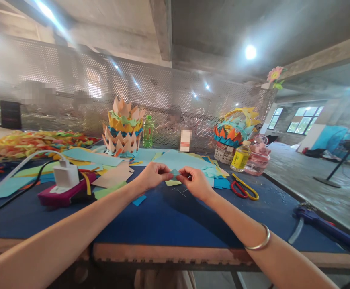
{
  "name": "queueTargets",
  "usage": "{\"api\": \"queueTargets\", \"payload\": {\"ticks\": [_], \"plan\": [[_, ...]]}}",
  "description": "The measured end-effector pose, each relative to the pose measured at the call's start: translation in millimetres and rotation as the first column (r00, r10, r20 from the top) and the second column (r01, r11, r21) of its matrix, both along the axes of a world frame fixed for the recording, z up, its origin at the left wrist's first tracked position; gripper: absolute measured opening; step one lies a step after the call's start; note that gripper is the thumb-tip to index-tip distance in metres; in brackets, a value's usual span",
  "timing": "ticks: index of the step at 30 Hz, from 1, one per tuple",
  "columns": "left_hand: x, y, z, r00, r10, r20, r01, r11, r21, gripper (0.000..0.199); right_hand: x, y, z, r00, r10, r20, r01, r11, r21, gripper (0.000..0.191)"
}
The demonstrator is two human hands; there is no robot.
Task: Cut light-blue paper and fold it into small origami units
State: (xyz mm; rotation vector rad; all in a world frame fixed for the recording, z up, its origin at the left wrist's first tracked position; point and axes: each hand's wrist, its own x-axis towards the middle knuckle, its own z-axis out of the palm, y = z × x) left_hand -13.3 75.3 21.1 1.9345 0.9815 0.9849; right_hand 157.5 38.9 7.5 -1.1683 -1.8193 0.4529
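Between my two hands is a small folded piece of light blue-green paper (174,172), held just above the table. My left hand (156,176) pinches its left side with thumb and forefinger. From the other side, my right hand (194,181) pinches the right edge in the same way. Sheets of light blue paper (189,159) lie right behind the hands, with small folded blue pieces (210,171) beside my right hand. Thin pins or wires (181,192) rest on the blue tabletop below the fingers. A blue scrap (139,200) lies near my left wrist.
Scissors with red and yellow handles (243,188) lie right; beyond stand a yellow bottle (240,157), a pink bottle (256,158) and a paper basket (224,150). A glue gun (313,218) is at the right edge. Left are a purple power strip (54,196), paper tower (122,142) and paper pile (36,143).
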Motion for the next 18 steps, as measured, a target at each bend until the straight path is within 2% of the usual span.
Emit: {"api": "queueTargets", "payload": {"ticks": [8,18], "plan": [[-5.2,11.5,-8.0,0.999,0.036,-0.032,-0.034,0.999,0.037,0.024,3.1,6.0,-7.7,0.999,-0.024,0.024,0.024,0.999,0.029,0.019],[-4.5,7.8,-1.4,0.999,0.035,-0.004,-0.035,0.999,0.018,0.027,4.3,3.4,2.1,0.999,-0.031,0.009,0.031,0.999,0.024,0.017]]}}
